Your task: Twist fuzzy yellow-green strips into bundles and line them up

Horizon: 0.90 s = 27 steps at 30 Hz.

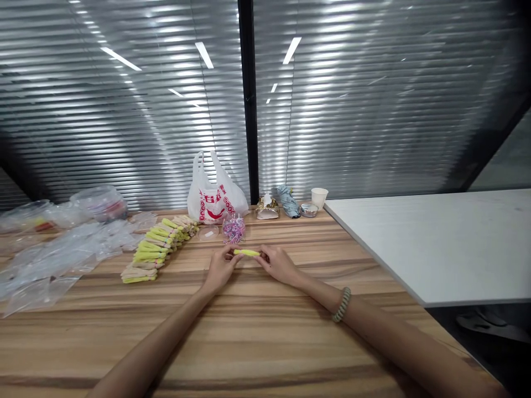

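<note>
Between my two hands, just above the wooden table, is a small yellow strip (246, 252), narrow and soft-looking; I cannot tell its material. My left hand (221, 267) pinches its left end, while the fingers of my right hand (277, 264) close on the right end. Right behind the strip stands a clear tub (234, 228) filled with small pink and purple bands. A clear round lid (208, 233) lies flat beside that tub. To the left is a long row of yellow and beige bundles (157, 247), some bound with small bands.
Clear plastic bags (70, 254) cover the table's left side. Along the back are a white carrier bag (216, 199), a gold-coloured packet (267, 207), a blue-grey folded item (289, 201), a round tin (308, 209) and a paper cup (319, 197). A white table (448, 237) adjoins on the right.
</note>
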Tool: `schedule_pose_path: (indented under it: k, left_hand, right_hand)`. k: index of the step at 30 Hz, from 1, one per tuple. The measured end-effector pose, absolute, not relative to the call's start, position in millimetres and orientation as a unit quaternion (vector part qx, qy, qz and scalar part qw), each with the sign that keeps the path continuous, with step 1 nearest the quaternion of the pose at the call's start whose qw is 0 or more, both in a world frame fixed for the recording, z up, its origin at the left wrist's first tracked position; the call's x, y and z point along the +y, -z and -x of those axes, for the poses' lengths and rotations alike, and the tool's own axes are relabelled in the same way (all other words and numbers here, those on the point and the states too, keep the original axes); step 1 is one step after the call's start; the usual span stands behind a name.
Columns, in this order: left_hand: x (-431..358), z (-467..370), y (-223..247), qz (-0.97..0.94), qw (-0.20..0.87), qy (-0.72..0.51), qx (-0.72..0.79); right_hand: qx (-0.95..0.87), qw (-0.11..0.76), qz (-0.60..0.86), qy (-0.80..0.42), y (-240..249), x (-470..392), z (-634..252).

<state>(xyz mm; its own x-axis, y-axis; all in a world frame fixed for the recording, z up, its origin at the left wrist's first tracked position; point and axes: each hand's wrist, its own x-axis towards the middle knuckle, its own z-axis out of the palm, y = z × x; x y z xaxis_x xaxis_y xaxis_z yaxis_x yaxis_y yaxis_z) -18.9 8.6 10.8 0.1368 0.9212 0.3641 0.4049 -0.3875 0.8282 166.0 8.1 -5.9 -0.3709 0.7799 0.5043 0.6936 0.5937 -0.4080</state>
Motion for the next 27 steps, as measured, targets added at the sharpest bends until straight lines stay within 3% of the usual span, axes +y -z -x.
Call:
schedule_pose_path:
  k: [27]
  left_hand:
    - [9.4, 20.2, -7.4, -0.708, 0.286, -0.455, 0.458]
  right_hand:
    - [-0.834, 0.321, 0.445, -0.060, 6.0, 8.5, -165.9]
